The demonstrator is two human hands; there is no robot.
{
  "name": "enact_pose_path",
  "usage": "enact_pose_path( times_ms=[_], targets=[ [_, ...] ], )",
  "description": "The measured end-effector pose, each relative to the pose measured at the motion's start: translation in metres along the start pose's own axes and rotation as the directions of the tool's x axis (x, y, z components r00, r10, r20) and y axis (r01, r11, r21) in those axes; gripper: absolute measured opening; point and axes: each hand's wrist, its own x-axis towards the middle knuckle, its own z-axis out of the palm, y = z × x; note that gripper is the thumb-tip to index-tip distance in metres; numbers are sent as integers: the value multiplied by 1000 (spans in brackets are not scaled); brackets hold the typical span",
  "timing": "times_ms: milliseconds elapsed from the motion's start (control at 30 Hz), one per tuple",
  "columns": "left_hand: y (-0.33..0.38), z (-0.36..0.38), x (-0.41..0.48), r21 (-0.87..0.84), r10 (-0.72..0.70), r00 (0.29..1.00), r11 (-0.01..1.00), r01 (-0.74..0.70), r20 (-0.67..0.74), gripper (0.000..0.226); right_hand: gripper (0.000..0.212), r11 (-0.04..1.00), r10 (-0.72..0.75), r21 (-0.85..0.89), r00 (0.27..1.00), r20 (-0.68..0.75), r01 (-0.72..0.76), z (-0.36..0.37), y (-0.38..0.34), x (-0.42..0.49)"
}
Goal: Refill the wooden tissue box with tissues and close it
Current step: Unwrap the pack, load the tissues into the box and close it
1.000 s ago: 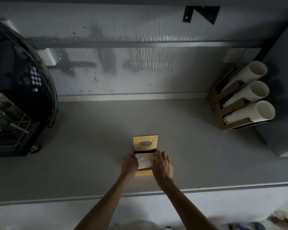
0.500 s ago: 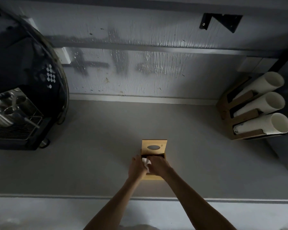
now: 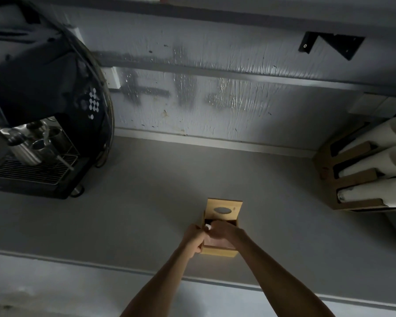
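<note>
The wooden tissue box [image 3: 218, 250] stands on the grey counter, near its front edge. Its lid [image 3: 224, 210], with an oval slot, is tipped up at the far side, so the box is open. My left hand [image 3: 193, 239] grips the box's left wall. My right hand [image 3: 224, 232] reaches over the opening, fingers pinched on a bit of white tissue [image 3: 208, 226] that sticks out. The tissues lower down in the box are mostly hidden by my hands.
A black espresso machine [image 3: 44, 124] with a metal drip grate stands at the left. A wooden holder with three stacks of white paper cups [image 3: 373, 170] sits at the right. The counter's front edge [image 3: 146, 271] runs just under my forearms.
The white tissue stack lay exposed between my hands a second ago. Both hands have closed in over the opening since then, and my right hand now pinches a bit of tissue. The camera shifted slightly.
</note>
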Motion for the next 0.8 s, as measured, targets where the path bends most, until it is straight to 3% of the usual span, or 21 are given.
enact_pose_path(
  times_ms=[133, 300, 400, 500, 800],
  targets=[
    [-2, -3, 2, -34, -30, 999, 999, 31, 10, 26, 41, 1000, -2, 15, 1000, 29, 2, -10, -2, -5],
    [2, -1, 0, -82, -55, 998, 995, 55, 7, 26, 38, 998, -23, -51, 999, -48, 21, -5, -6, -2],
    [1, -1, 0, -126, -64, 998, 990, 65, 16, 26, 38, 997, -35, 62, 999, -18, 36, -3, -5, -9],
    [-1, -2, 2, -132, -81, 997, 988, 82, 12, 26, 33, 984, -10, 174, 995, -99, 27, -1, 0, -6],
    [-2, -2, 2, -181, -93, 994, 978, 103, 58, 32, 40, 995, -70, 67, 996, -54, 73, 8, 1, -10]
  ],
)
